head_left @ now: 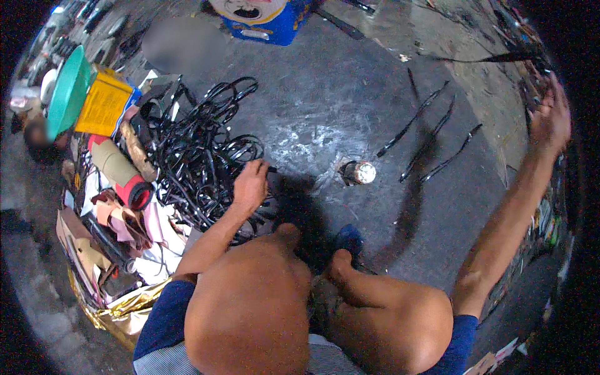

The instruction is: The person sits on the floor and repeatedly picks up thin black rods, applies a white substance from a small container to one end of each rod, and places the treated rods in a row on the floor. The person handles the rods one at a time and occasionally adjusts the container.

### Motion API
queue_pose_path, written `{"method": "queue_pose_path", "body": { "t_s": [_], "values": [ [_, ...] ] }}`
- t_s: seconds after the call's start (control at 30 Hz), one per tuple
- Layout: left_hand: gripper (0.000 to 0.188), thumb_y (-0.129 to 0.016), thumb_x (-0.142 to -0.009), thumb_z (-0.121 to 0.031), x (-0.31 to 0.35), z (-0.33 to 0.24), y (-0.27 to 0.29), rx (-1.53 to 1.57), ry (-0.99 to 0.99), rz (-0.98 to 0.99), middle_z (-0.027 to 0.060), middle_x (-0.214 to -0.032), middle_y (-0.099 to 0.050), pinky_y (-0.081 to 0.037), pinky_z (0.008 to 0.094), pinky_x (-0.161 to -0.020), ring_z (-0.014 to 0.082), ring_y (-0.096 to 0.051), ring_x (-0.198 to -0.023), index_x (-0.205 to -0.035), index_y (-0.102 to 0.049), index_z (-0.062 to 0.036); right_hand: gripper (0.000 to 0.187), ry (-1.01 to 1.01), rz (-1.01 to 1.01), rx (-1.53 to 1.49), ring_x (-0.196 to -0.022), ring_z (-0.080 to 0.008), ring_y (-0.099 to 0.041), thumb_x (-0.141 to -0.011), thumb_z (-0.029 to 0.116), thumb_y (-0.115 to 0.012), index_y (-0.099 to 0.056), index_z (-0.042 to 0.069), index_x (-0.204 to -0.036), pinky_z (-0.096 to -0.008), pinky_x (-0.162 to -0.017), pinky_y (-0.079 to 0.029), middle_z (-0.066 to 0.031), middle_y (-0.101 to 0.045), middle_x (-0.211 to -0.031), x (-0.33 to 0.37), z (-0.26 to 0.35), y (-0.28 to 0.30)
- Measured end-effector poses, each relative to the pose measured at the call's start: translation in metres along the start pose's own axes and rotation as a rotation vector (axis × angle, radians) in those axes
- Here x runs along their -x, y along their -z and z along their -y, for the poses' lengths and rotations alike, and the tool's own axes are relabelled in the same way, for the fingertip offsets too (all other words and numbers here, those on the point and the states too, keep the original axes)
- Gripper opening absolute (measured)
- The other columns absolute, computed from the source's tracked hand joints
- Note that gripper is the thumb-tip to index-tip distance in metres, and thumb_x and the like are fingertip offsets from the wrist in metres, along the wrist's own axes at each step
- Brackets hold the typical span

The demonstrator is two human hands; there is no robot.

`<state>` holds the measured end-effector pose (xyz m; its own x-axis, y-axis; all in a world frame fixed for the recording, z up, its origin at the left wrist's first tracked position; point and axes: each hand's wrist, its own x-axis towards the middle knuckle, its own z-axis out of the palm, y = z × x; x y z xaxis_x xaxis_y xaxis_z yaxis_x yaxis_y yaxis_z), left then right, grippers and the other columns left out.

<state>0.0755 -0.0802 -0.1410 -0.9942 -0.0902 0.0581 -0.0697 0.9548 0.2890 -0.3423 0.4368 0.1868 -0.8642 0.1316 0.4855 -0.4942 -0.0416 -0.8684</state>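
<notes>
My left hand [252, 185] is at the right edge of a tangled heap of glossy black strips [194, 150]. Its fingers are curled together, with a small dark tip showing beside them; what they pinch is too small to name. Far out to the right, my right hand [551, 119] reaches with fingers stretched, close to a long black strip [487, 59] and dark clutter. Whether it touches either is unclear. Several short black strips [431, 134] lie apart on the dark floor. A short, pale-topped round post [360, 172] stands between my hands.
Left of the heap are a yellow and blue box [106, 103], a green basin [69, 90], a red and tan tube [122, 172] and paper scraps [156, 231]. A blue container [265, 28] stands ahead. My bent knees [250, 306] fill the near side.
</notes>
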Motion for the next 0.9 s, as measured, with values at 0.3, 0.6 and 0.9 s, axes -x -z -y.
{"method": "queue_pose_path", "body": {
  "t_s": [0.3,0.6,0.9],
  "values": [
    [0.021,-0.070,-0.071,-0.005,-0.026,0.016,-0.003,-0.300,-0.179,0.155,0.0120,-0.095,-0.064,-0.057,0.0382,-0.074,0.0287,-0.063,-0.097,-0.091,-0.064,-0.0038,0.009,-0.242,0.027,0.532,-0.070,-0.0199,-0.070,-0.094,0.005,-0.062,-0.052,0.005,-0.093,-0.0324,-0.064,-0.055,-0.0115,-0.070,-0.076,0.295,-0.211,-0.104],
    [0.025,-0.071,-0.069,-0.004,-0.017,0.033,0.004,-0.369,-0.272,0.301,0.0123,-0.097,-0.065,-0.059,0.0361,-0.073,0.0286,-0.063,-0.099,-0.093,-0.063,-0.0024,0.025,-0.866,0.293,0.202,-0.074,-0.0145,-0.068,-0.086,0.005,-0.072,-0.057,0.000,-0.104,-0.0285,-0.065,-0.054,-0.0083,-0.070,-0.083,0.393,-0.236,-0.113],
    [0.023,-0.065,-0.076,-0.010,0.005,0.053,0.007,-0.278,-0.285,0.124,0.0098,-0.094,-0.062,-0.052,0.0394,-0.081,0.0296,-0.062,-0.097,-0.098,-0.065,-0.0072,0.030,-0.635,0.687,0.599,-0.083,-0.0230,-0.067,-0.080,0.006,-0.067,-0.062,0.005,-0.109,-0.0347,-0.080,-0.054,-0.0110,-0.069,-0.093,0.439,-0.199,-0.082]
  ]
}}
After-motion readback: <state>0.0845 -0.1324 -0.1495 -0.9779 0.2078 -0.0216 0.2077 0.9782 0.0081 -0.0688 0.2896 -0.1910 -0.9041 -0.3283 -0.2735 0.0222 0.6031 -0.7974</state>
